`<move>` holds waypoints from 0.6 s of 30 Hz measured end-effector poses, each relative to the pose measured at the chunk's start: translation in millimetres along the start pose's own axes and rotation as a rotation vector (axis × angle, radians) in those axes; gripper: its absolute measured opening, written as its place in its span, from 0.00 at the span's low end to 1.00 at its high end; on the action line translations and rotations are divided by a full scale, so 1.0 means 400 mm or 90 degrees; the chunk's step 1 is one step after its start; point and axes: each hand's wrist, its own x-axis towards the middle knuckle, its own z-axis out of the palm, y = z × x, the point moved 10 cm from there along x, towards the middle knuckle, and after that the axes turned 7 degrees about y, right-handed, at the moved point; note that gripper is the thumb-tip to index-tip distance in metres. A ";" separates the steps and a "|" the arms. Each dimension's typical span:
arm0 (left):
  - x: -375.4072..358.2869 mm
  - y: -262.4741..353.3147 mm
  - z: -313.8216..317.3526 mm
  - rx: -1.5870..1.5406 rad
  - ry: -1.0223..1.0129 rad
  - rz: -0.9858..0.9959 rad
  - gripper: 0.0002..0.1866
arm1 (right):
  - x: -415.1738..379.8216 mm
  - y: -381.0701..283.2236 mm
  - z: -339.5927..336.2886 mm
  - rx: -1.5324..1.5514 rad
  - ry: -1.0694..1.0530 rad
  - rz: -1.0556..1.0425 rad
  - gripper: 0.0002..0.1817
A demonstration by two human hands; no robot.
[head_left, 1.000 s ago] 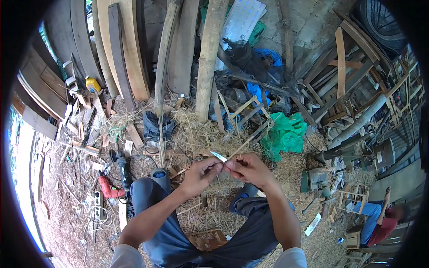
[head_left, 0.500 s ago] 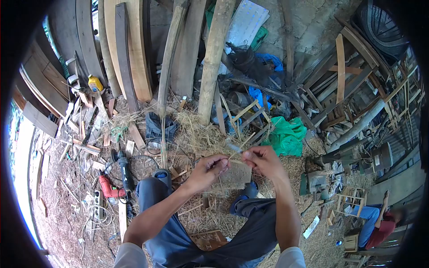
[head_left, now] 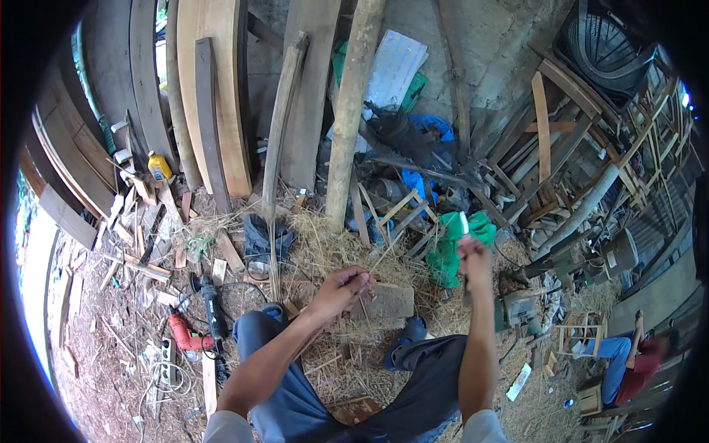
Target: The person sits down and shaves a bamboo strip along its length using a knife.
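Note:
My right hand (head_left: 474,260) is closed around a knife (head_left: 464,223), its pale blade pointing up in front of the green plastic bag. My left hand (head_left: 343,292) is closed in a pinch over the near side of a wooden block (head_left: 395,301). Whatever sits between its fingertips is too small to make out clearly. The block lies on the ground between my feet, amid straw-like shavings (head_left: 325,240). A wide gap separates the two hands.
A red power drill (head_left: 185,334) and an angle grinder (head_left: 213,310) lie at left near a power strip (head_left: 168,362). A bamboo pole (head_left: 346,125) and boards (head_left: 214,96) stand ahead. The green plastic bag (head_left: 447,255) lies at right. Another person (head_left: 635,362) sits far right.
My right hand has swung up and right, away from my left, and the knife now points upward. My left hand stays pinched and has dropped slightly. The view has shifted a little.

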 end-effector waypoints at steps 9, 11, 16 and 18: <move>-0.024 -0.004 0.064 -0.099 -0.123 -0.081 0.12 | -0.278 -0.073 0.278 0.145 -0.285 0.114 0.10; -0.033 -0.013 0.085 -0.097 -0.170 -0.070 0.13 | -0.289 -0.067 0.289 0.144 -0.296 0.134 0.12; -0.051 0.001 0.078 -0.035 -0.171 -0.068 0.13 | -0.240 -0.051 0.232 0.194 -0.257 0.115 0.15; -0.055 -0.028 0.069 -0.007 -0.177 -0.089 0.13 | -0.217 -0.012 0.194 0.237 -0.204 0.142 0.17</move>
